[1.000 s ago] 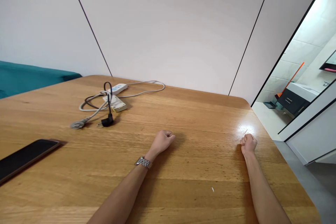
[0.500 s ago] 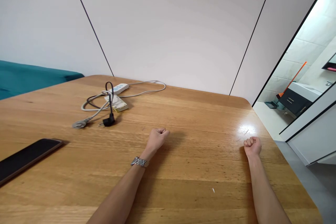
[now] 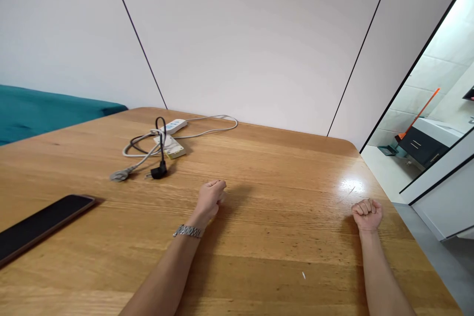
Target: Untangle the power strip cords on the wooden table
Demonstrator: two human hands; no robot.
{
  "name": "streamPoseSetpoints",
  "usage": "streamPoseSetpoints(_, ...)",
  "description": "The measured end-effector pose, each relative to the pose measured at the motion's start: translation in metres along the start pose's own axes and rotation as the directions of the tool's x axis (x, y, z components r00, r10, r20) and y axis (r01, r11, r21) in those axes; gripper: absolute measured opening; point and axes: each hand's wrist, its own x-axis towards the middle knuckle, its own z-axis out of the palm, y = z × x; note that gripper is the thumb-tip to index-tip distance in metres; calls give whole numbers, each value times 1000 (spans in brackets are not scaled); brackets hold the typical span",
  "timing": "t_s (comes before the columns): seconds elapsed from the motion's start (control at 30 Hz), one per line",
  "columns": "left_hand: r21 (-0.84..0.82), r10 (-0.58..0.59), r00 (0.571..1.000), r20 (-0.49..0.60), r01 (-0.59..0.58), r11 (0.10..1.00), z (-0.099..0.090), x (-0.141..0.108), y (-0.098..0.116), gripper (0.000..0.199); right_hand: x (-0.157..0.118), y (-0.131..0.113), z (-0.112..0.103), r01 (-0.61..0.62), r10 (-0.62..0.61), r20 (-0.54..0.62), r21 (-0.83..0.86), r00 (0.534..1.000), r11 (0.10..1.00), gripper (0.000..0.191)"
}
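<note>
On the worktop (image 3: 266, 158), power strips (image 3: 175, 148) are seemingly bunched by tangled cords (image 3: 145, 157). Left hand (image 3: 210, 198) and right hand (image 3: 367, 214) are held with fingers curled tight, any contents hidden.

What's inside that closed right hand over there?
The right hand shows curled fingers, with nothing visibly poking out of them. The palm is covered, so I can't tell whether something small is inside. Bare wooden table shows beside it.
</note>
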Motion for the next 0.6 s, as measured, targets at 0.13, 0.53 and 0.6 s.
streamPoseSetpoints(0.13,-67,-81,996,29,83,994,-6,0,3,35,-1,1,5,-12,11,48,26,999,1000,54)
streamPoseSetpoints(0.53,-215,-221,968,116,242,946,-14,1,4,40,-5,2,3,-82,83,-1,-180,997,980,64)
streamPoseSetpoints(0.6,-231,-228,965,128,252,940,-15,1,3,41,-5,2,2,-103,106,15,-154,994,983,64)
